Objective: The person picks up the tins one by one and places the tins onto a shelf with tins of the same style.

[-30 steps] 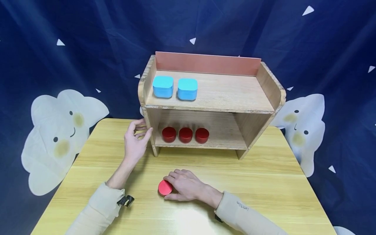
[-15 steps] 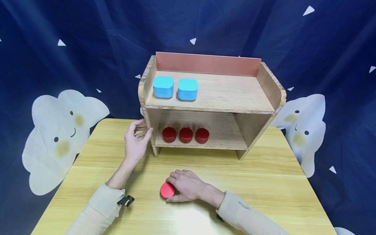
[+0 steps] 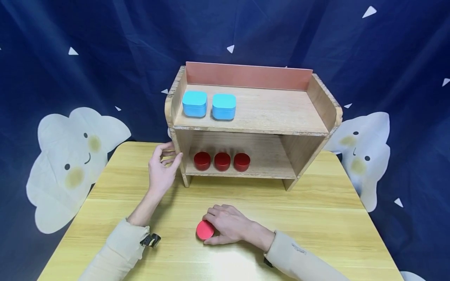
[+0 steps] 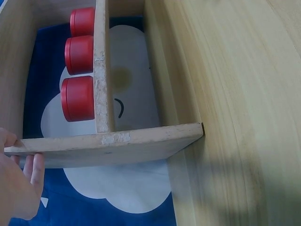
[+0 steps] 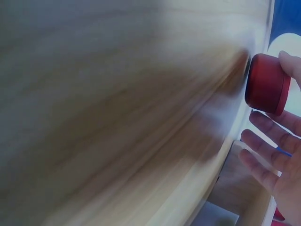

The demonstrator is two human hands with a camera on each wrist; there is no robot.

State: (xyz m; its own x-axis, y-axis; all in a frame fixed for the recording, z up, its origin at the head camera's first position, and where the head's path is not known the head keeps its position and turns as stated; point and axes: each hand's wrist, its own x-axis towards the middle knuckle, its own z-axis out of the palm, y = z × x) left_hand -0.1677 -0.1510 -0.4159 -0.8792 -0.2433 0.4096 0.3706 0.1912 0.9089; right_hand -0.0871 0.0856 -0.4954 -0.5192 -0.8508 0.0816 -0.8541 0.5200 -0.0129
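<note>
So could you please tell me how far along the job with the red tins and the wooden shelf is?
Three red tins already stand in a row on the lower level of the wooden shelf. A fourth red tin is in hand: the right hand grips it on the table. The left hand holds the shelf's side panel. The fourth tin is not yet on the shelf.

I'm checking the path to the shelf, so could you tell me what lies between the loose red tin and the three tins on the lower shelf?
Only bare table, seen in the head view.
</note>
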